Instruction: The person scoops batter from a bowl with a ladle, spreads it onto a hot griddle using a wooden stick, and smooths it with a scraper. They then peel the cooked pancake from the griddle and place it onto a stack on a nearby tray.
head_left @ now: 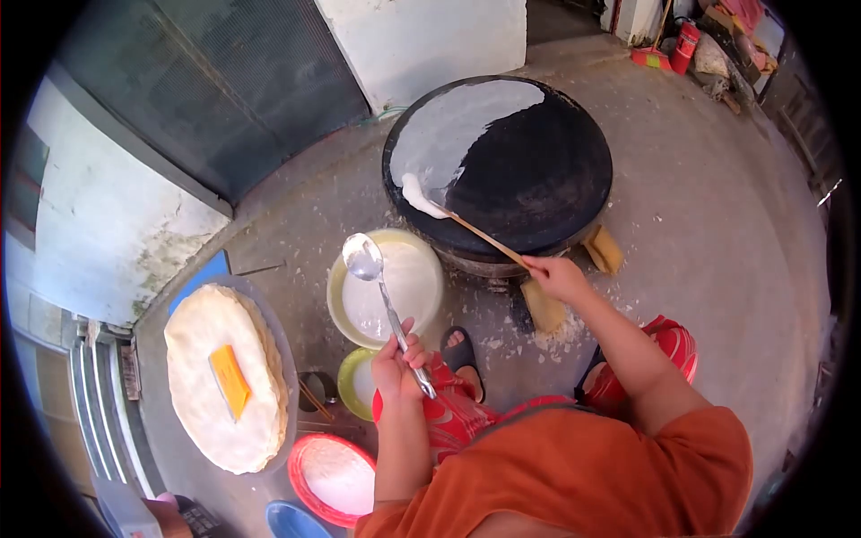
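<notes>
My right hand [558, 276] is closed on the wooden handle of a spreader [486, 235], whose batter-coated end rests on the left front of a round black griddle [538, 179]. White batter [448, 125] covers the griddle's left and far part; the right part is bare black. My left hand [399, 359] grips a metal ladle [392, 314] by its handle, its bowl smeared with white above a large tub of white batter [404, 291]. Beside my left wrist is a smaller green bowl [357, 384].
A stack of pale flatbreads [211, 377] with an orange-handled scraper [230, 381] stands at the left. A red basin [309, 484] and a blue basin [291, 518] are at the lower left. Yellow blocks [545, 309] lie by the griddle's base. A fire extinguisher [684, 47] stands far right.
</notes>
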The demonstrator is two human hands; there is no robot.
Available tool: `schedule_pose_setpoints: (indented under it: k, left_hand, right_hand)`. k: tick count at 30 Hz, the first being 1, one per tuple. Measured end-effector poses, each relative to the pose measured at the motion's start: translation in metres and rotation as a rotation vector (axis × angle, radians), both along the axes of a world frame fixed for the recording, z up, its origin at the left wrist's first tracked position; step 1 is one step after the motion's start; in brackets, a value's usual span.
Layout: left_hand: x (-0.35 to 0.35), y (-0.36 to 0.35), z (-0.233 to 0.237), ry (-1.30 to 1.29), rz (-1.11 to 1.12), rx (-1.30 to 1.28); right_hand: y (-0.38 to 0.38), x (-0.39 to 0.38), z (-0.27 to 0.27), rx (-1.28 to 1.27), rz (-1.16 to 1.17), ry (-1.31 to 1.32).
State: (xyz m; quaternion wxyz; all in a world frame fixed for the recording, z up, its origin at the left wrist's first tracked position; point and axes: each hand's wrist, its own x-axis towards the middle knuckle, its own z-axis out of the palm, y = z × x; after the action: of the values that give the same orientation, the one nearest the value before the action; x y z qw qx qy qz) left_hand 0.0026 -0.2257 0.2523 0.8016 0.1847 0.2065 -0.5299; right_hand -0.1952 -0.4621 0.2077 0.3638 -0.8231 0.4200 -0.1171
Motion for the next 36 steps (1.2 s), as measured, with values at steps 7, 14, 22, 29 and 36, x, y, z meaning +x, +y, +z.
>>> schedule_pose_setpoints:
  k: [7, 14, 22, 29, 36]
  left_hand:
    - [0.0, 0.01, 0.004, -0.014, 0.001, 0.02]
    - [-0.001, 0.013, 0.009, -0.061, -0.035, 0.052]
    - [0.001, 0.019, 0.011, -0.06, -0.044, 0.02]
    - [0.001, 0.024, 0.007, -0.115, -0.035, 0.007]
    - [0.003, 0.025, 0.008, -0.052, -0.028, -0.037]
  right_hand:
    - [0.049, 0.026, -0.016, -0.273, -0.091, 0.113]
    - [0.05, 0.2, -0.038, -0.39, 0.16, 0.242]
    - [0.098, 0.139, -0.023, -0.193, -0.028, 0.104]
    - [0.081, 0.196, -0.053, -0.26, 0.091, 0.277]
    - [0.116, 0.126, -0.027, -0.071, -0.14, 0.1]
